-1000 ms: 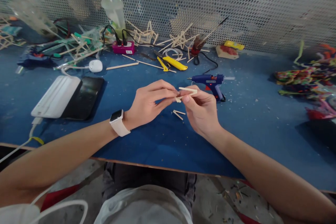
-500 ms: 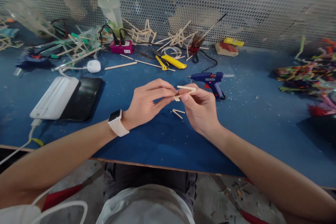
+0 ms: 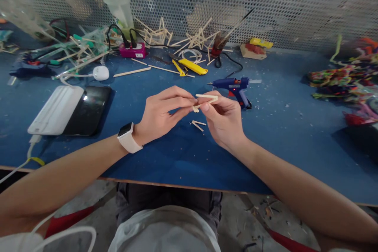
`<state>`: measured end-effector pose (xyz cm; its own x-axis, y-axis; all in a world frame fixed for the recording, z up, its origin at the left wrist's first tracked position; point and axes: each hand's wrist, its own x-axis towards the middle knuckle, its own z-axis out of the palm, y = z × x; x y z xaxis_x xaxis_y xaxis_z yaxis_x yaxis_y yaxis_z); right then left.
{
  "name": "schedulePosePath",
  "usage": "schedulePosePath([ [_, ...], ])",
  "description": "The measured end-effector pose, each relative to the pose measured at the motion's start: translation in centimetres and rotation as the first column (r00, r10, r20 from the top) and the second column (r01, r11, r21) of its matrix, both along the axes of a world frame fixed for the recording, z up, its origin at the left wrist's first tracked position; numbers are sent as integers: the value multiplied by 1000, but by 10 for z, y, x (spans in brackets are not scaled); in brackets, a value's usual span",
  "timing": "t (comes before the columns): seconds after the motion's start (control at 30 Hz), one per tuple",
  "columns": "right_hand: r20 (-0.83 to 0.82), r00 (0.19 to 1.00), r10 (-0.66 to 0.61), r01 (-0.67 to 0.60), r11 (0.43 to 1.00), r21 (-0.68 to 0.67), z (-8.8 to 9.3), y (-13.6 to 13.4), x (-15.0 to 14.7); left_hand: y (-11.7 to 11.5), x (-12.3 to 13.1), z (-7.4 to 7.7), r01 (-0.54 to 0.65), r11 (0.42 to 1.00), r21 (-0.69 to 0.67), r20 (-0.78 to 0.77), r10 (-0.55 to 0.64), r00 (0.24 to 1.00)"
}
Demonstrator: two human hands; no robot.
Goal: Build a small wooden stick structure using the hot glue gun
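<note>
Between both hands, above the blue table, is a small angled piece of joined wooden sticks [image 3: 207, 96]. My left hand [image 3: 169, 108], with a watch on its wrist, pinches the left end of the piece. From the other side my right hand [image 3: 224, 120] grips it between thumb and fingers. On the table just below lies a small V of two joined sticks [image 3: 198, 125], touched by neither hand. A blue hot glue gun [image 3: 234, 84] rests behind my right hand, its nozzle pointing left and a glue stick in its rear.
Behind my hands lie a yellow box cutter [image 3: 193, 67], pliers [image 3: 179, 67] and loose sticks [image 3: 132, 72]. A pink power adapter [image 3: 132, 50] and stick frames [image 3: 159, 35] stand near the mesh wall. Left is a white power bank [image 3: 56, 110] beside a black phone [image 3: 88, 110]; colourful yarn [image 3: 336, 75] lies right.
The whole view has shifted slightly. Both hands keep the same hold on the stick piece, and nothing else has visibly moved on the table.
</note>
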<state>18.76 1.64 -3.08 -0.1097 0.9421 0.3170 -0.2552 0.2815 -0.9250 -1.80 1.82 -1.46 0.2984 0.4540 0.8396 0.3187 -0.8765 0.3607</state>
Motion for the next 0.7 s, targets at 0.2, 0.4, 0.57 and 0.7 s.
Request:
schedulePosePath([
  [0.2,-38,999,26,-26,1000,0,1,0,-1,0,1,-1,5,1000,5,15,-5,1000],
  [0.4,-37,999,9,-9,1000,-15,4,0,-3,0,0,0,-1,1000,-20,12,2,1000],
  [0.57,-25,1000,5,-5,1000,-14,3,0,-2,0,1,-1,16,1000,-7,24,-16,1000],
  [0.7,-51,998,24,-23,1000,7,0,0,-1,0,1,-1,20,1000,1,26,-20,999],
])
